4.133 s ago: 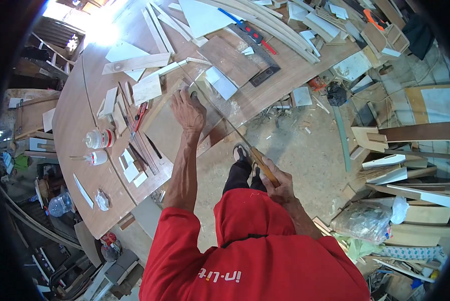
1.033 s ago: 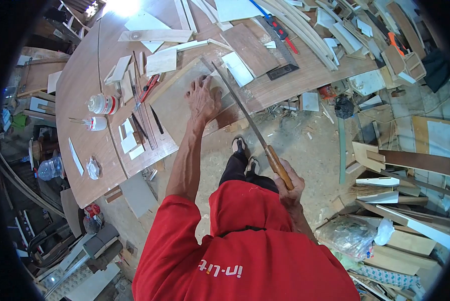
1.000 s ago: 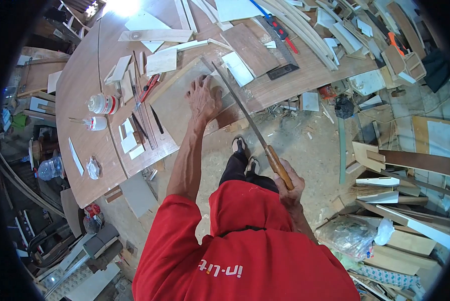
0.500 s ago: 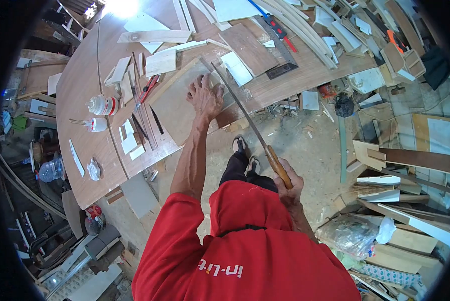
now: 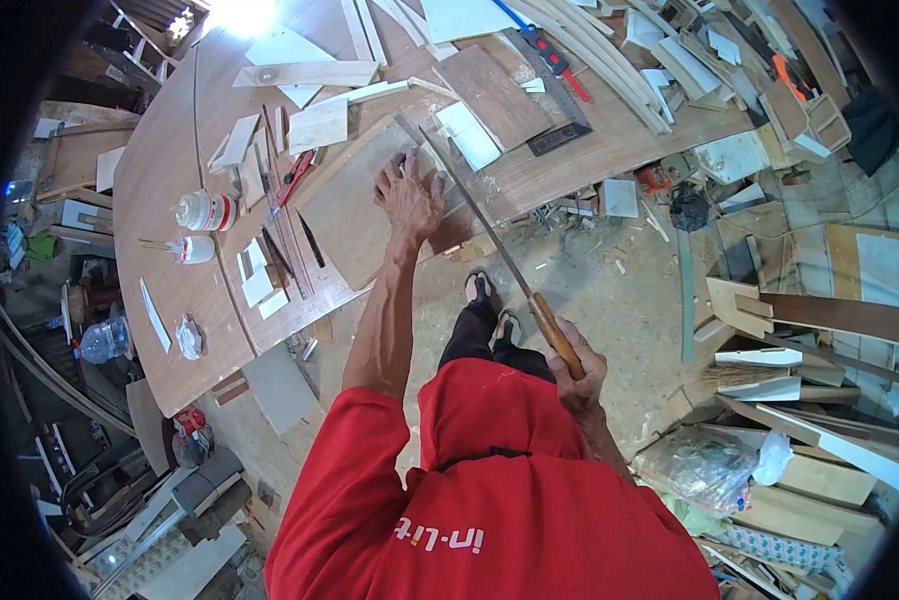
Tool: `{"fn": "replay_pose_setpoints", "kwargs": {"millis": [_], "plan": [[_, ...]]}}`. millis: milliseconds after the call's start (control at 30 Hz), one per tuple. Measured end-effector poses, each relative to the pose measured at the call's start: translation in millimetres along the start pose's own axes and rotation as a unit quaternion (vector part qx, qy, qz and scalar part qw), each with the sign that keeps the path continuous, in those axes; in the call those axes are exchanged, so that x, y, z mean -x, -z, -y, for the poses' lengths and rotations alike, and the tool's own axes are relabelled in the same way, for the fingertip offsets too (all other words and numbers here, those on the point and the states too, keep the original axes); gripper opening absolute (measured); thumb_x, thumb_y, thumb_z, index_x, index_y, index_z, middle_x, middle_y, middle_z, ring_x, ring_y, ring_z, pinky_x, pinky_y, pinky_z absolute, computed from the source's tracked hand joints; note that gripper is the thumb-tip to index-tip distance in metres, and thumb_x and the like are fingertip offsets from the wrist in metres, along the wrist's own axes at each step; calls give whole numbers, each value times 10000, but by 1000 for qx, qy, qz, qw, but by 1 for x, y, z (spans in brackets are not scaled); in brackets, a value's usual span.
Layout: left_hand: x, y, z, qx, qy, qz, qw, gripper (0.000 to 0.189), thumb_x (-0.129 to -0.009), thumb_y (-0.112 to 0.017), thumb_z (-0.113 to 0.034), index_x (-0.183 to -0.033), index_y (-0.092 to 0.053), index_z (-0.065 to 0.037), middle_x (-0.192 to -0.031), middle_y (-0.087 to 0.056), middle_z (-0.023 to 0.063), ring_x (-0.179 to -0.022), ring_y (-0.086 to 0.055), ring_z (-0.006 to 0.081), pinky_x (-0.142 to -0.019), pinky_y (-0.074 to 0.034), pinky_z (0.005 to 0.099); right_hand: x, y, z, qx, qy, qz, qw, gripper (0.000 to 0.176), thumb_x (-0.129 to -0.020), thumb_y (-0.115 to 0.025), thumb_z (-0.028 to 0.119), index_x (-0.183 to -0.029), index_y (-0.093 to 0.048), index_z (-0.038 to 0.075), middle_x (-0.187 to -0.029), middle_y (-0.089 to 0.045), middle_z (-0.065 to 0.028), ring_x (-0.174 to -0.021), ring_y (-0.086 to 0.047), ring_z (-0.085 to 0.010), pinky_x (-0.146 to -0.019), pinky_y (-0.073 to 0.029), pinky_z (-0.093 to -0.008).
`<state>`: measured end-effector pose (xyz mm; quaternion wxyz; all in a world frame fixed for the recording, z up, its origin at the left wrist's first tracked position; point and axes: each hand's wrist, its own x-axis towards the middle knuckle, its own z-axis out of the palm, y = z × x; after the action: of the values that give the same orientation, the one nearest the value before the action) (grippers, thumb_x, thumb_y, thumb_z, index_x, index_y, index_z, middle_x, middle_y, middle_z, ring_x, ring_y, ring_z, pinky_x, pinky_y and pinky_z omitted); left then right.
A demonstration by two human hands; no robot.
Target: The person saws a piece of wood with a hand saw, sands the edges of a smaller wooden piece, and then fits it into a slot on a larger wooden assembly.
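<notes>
My left hand [image 5: 409,203] presses down on a flat wooden board [image 5: 344,220], its fingers spread toward the far edge. In my right hand [image 5: 579,362] is the straight wooden handle of a handsaw [image 5: 482,222], fingers wrapped round it. The saw's long thin blade runs away from me, just right of my left hand and along the right part of the board. A metal square [image 5: 561,135] lies farther right on the table, near a brown wood panel [image 5: 492,95]. Left of the board lie a red cutter [image 5: 295,176] and a dark thin tool [image 5: 311,240].
The wooden table [image 5: 154,310] carries white offcuts, long strips, a glue bottle [image 5: 205,211] and a white pot with sticks [image 5: 193,249]. Stacked wood scraps and a plastic bag [image 5: 704,468] crowd the floor at right. A water bottle [image 5: 103,340] stands at far left.
</notes>
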<state>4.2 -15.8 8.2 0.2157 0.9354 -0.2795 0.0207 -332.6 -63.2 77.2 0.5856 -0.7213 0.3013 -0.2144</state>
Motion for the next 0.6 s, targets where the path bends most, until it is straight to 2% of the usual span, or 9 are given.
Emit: {"fn": "replay_pose_setpoints", "kwargs": {"millis": [167, 500, 600], "plan": [[2, -2, 0, -3, 4, 0, 1000, 606, -838, -612, -397, -1343, -457, -101, -1362, -388, 145, -1255, -320, 348, -1031, -201, 537, 0, 0, -3, 17, 35, -1, 999, 412, -829, -600, 27, -1223, -555, -82, -1084, -664, -230, -913, -686, -224, -769, -539, -291], [0, -3, 0, 1, 16, 11, 1000, 597, -835, -613, -406, -1332, -448, -119, -1373, -375, 148, -1265, -309, 362, -1036, -190, 550, 3, 3, -5, 1, 13, 2, 1000, 422, -811, -594, 10, -1220, -556, -87, -1100, -654, -248, -947, -681, -254, -797, -537, -308], [0, -4, 0, -4, 13, 8, 1000, 595, -827, -620, -396, -1328, -451, -122, -1361, -383, 140, -1260, -315, 358, -1036, -192, 548, -4, -2, -7, 10, 35, -4, 999, 422, -801, -580, -4, -1215, -562, -83, -1087, -659, -244, -928, -686, -249, -786, -540, -308]]}}
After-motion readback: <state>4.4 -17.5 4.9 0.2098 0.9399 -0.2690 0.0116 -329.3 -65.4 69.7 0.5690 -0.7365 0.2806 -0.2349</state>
